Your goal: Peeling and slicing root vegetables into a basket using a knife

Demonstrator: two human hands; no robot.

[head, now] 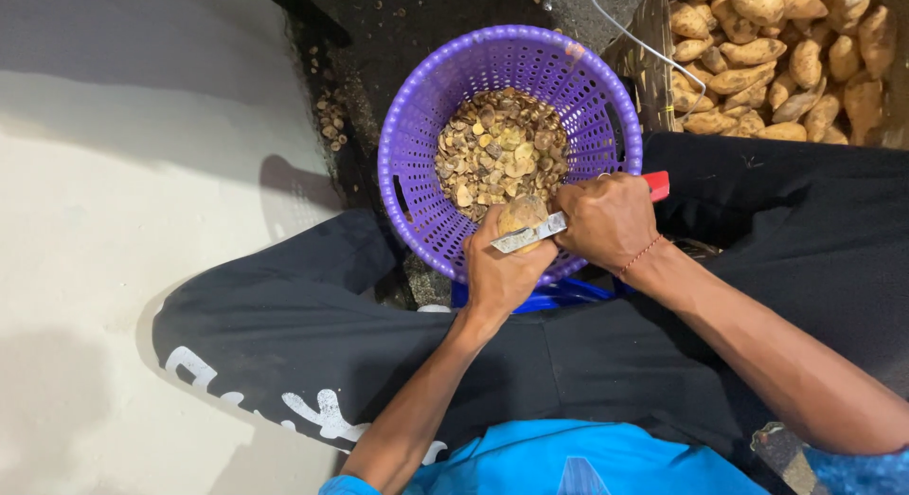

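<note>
Currently: sweet potato (522, 212), over near rim of purple basket (407, 144), cupped in closed left hand (500, 268). Knife (530, 234), red-handled, clenched in right hand (606, 220), blade on tuber. Step: trimming, apparently. Next cut needs steady blade clear of thumb. Trimmings (502, 154) inside basket.
</note>
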